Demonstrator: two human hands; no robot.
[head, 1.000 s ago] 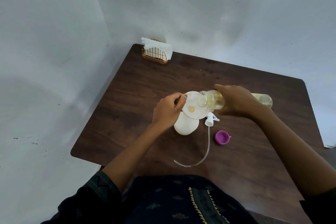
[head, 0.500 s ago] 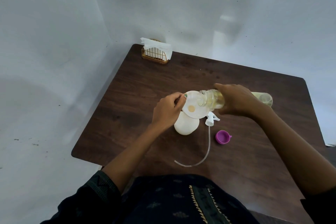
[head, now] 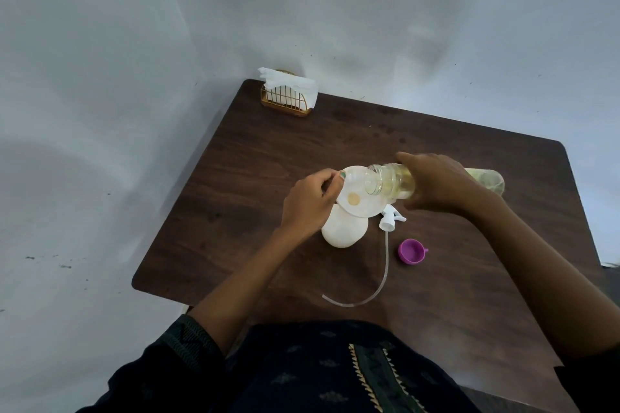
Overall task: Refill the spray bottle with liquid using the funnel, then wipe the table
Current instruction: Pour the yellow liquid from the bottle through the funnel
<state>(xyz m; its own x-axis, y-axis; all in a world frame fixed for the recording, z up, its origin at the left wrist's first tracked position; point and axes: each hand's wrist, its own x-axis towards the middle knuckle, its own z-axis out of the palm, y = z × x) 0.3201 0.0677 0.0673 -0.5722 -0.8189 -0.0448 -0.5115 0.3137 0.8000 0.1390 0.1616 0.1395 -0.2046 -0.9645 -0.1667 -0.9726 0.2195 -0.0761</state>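
We see a dark wood-grain tabletop set against pale walls, and near its middle stands a white spray bottle with its top off. A translucent white funnel sits in the bottle's neck, and a little yellowish liquid shows at the bottom of its bowl. Our left hand pinches the funnel's rim on its left side, fingers closed on the edge. Our right hand is wrapped around a clear refill bottle of pale yellow liquid, which lies tipped almost level, its open mouth over the right part of the funnel's bowl and its base pointing toward the right edge of the tabletop. We cannot tell whether a stream is leaving the mouth. Just right of the spray bottle, below the refill bottle, the white spray head lies on the tabletop, and its thin clear dip tube curves away toward the near edge. A small purple cap rests open side up to the right of the tube, apart from it. At the far left corner a gold wire napkin holder stands with white tissues in it, well apart from the rest.
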